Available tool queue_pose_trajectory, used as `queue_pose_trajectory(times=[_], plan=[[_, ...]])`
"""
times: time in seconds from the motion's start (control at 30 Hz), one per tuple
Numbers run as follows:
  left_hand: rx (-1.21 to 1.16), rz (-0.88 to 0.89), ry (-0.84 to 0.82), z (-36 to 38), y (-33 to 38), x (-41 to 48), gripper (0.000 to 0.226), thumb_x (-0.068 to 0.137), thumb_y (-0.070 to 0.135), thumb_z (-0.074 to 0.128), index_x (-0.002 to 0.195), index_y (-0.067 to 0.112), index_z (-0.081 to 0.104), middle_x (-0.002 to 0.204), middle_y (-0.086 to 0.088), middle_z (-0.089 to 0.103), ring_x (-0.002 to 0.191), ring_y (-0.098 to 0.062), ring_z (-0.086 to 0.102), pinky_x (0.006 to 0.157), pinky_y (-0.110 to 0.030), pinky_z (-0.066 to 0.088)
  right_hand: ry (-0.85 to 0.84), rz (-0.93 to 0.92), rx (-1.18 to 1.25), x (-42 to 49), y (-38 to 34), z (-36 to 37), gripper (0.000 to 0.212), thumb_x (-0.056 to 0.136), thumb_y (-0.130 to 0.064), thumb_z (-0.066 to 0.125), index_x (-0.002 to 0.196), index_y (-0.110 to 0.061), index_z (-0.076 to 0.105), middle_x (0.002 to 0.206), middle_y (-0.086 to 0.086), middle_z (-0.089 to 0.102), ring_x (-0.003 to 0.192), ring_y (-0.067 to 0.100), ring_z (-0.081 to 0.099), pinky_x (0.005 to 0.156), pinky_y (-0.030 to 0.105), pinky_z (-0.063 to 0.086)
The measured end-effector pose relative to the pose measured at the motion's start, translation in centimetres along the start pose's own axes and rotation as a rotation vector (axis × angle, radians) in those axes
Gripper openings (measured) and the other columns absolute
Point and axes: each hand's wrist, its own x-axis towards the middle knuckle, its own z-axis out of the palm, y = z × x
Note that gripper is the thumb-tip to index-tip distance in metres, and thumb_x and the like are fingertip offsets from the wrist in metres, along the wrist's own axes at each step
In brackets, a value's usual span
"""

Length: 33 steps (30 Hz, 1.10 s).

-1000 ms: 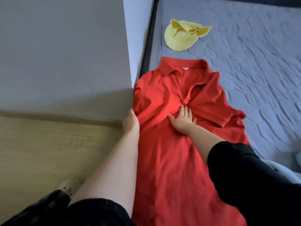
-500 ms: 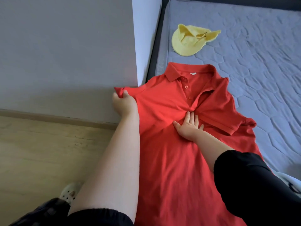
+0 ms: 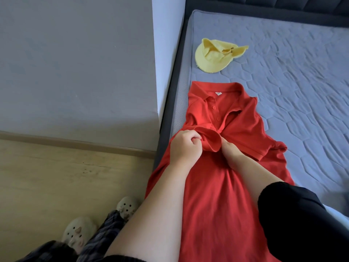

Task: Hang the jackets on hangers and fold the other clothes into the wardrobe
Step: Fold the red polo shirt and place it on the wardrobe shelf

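Two hands meet over one sleeve [image 3: 211, 138] of a red polo shirt [image 3: 217, 195]. The left hand [image 3: 186, 146] has its fingers curled tight and grips the sleeve, which is drawn in across the chest. The right hand [image 3: 229, 150], just beside it at 3 o'clock, pinches the sleeve's cuff edge. Its fingertips are tucked under the cloth and hidden.

The shirt lies front up along the 9 o'clock edge of a grey quilted mattress [image 3: 302, 82]. Its long axis runs nearly from 12 to 6 o'clock, with the collar at 12 and the hem toward the person at 6. The placket is buttoned partway. A yellow hat [image 3: 217, 55] lies on the mattress at 12 o'clock from the collar, apart from it. Pale clogs [image 3: 79, 233] stand on the wooden floor [image 3: 56, 176] at 7 o'clock.
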Motion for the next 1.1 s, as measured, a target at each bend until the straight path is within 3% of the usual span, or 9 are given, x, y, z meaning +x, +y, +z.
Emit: queue_pose_trajectory(times=[0.1,0.23,0.33,0.47,0.6,0.8,0.9,1.0,1.1], plan=[[-0.005,-0.177,0.176,-0.5,0.1,-0.2,0.026,0.075,0.025,0.038,0.054,0.013,0.048,0.058,0.0,0.051,0.064,-0.026,0.047,0.057,-0.033,0.034,0.012,-0.013,0.2,-0.2,-0.1,-0.2,0.043,0.094,-0.046,0.05,0.123,-0.017,0.063,0.133,0.004,0.057,0.121,0.021,0.054,0.111,0.038,0.036],[-0.004,-0.769,-0.253,-0.3,-0.5,0.8,0.062,0.096,0.045,0.029,0.067,0.001,0.062,0.063,-0.013,0.065,0.053,-0.027,0.062,0.05,-0.026,0.047,-0.052,-0.036,0.308,-0.5,-0.5,-0.1,0.048,0.1,-0.042,0.038,0.132,-0.011,0.055,0.132,0.001,0.057,0.114,0.012,0.054,0.101,0.025,0.038],[-0.187,-1.061,-0.482,-1.1,-0.3,0.8,0.088,0.098,0.06,0.012,0.077,-0.006,0.066,0.066,-0.018,0.067,0.052,-0.025,0.063,0.042,-0.023,0.043,-0.044,-0.049,0.206,-1.7,-1.3,0.1,0.04,0.094,-0.04,0.053,0.127,-0.017,0.058,0.131,0.003,0.059,0.111,0.012,0.057,0.102,0.028,0.041],[-0.723,-1.106,-0.238,-1.6,-0.9,0.5,0.071,0.1,0.055,0.019,0.114,-0.002,0.058,0.08,-0.018,0.068,0.063,-0.027,0.066,0.05,-0.027,0.051,0.005,-0.28,-0.224,-3.8,-3.2,0.7,0.058,0.088,-0.009,0.053,0.142,-0.023,0.037,0.12,0.005,0.055,0.097,0.016,0.054,0.076,0.02,0.044],[-1.298,-1.104,-0.022,-1.5,-1.2,0.0,0.048,0.1,0.039,0.037,0.136,0.009,0.048,0.124,-0.016,0.059,0.111,-0.03,0.059,0.084,-0.039,0.048,0.256,-0.532,-0.445,-3.9,-3.8,2.1,0.05,0.074,-0.003,0.058,0.123,-0.015,0.057,0.12,0.008,0.055,0.111,0.023,0.054,0.089,0.023,0.039],[-1.901,-0.926,0.379,-3.6,-2.7,0.6,0.04,0.1,0.03,0.039,0.138,0.02,0.041,0.114,-0.012,0.058,0.091,-0.027,0.06,0.078,-0.039,0.048,0.568,-0.415,-0.368,-3.4,-4.8,0.9,0.02,0.077,-0.006,0.055,0.094,-0.008,0.066,0.097,0.012,0.068,0.097,0.032,0.059,0.074,0.03,0.039],[-1.919,-0.973,0.411,-4.0,-3.4,0.8,0.046,0.099,0.032,0.041,0.142,0.017,0.037,0.108,-0.013,0.056,0.094,-0.029,0.059,0.089,-0.042,0.045,0.314,-0.405,-0.619,-3.0,-3.9,-0.1,0.023,0.075,-0.001,0.056,0.095,-0.006,0.068,0.1,0.015,0.067,0.099,0.032,0.059,0.075,0.029,0.039],[-1.706,-1.112,0.157,-3.7,-3.2,0.6,0.049,0.094,0.046,0.047,0.128,0.011,0.051,0.105,-0.01,0.059,0.099,-0.025,0.058,0.09,-0.04,0.044,0.073,-0.345,-0.688,-2.7,-3.9,-1.0,0.037,0.074,0.009,0.046,0.1,-0.006,0.067,0.103,0.014,0.067,0.101,0.029,0.061,0.074,0.025,0.038],[-1.378,-1.153,-0.062,-3.2,-2.7,1.4,0.036,0.089,0.043,0.06,0.11,0.013,0.06,0.098,-0.007,0.063,0.093,-0.023,0.061,0.077,-0.04,0.052,0.2,-0.32,-0.42,-2.7,-5.6,-1.2,0.038,0.081,0.009,0.041,0.108,-0.004,0.065,0.11,0.014,0.067,0.106,0.027,0.061,0.082,0.027,0.044]])
